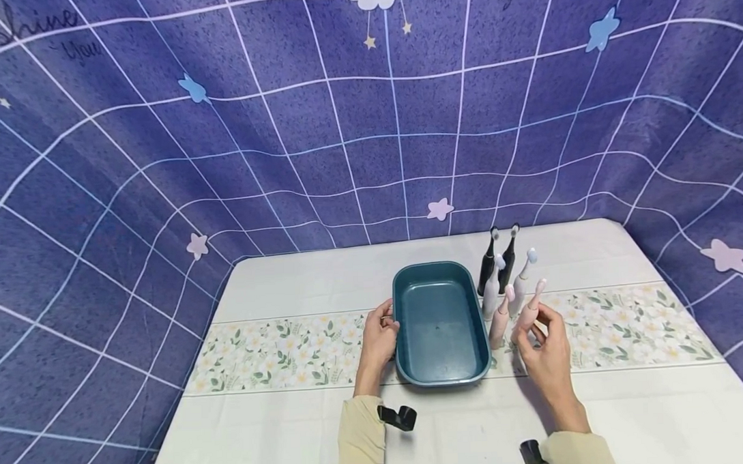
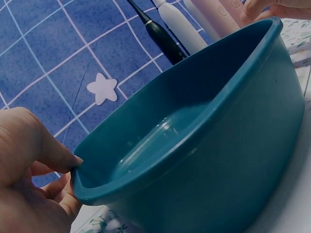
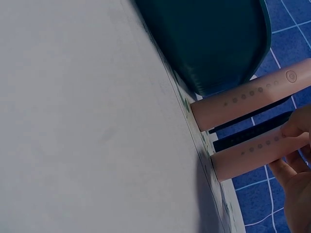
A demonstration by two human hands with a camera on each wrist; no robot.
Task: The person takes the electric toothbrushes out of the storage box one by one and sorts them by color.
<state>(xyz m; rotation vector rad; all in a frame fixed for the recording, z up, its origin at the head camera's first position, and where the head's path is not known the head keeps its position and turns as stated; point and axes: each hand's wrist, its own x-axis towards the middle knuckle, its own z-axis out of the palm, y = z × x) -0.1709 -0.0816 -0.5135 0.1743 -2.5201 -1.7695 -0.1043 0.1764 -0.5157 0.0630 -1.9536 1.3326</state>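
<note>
My left hand (image 1: pixel 378 337) pinches the left rim of a teal plastic basin (image 1: pixel 439 332) between thumb and fingers. The basin stands on the table with nothing in it. My right hand (image 1: pixel 549 352) holds the nearer right pink electric toothbrush (image 1: pixel 527 317) by its upper handle, thumb on one side and fingers on the other. That toothbrush is upright, its base at the tabletop in the right wrist view. Just left of it stands a second pink electric toothbrush (image 1: pixel 500 324). Behind them are two white electric toothbrushes (image 1: pixel 490 296) and two black electric toothbrushes (image 1: pixel 487 267), all upright beside the basin's right side.
A white cloth with a flowered band (image 1: pixel 289 351) covers the table (image 1: pixel 280 440). Purple-blue grid curtains (image 1: pixel 319 152) with stars hang behind and along both sides. A black wrist strap mount (image 1: pixel 399 417) sits at my left sleeve, and another (image 1: pixel 531 452) at the right.
</note>
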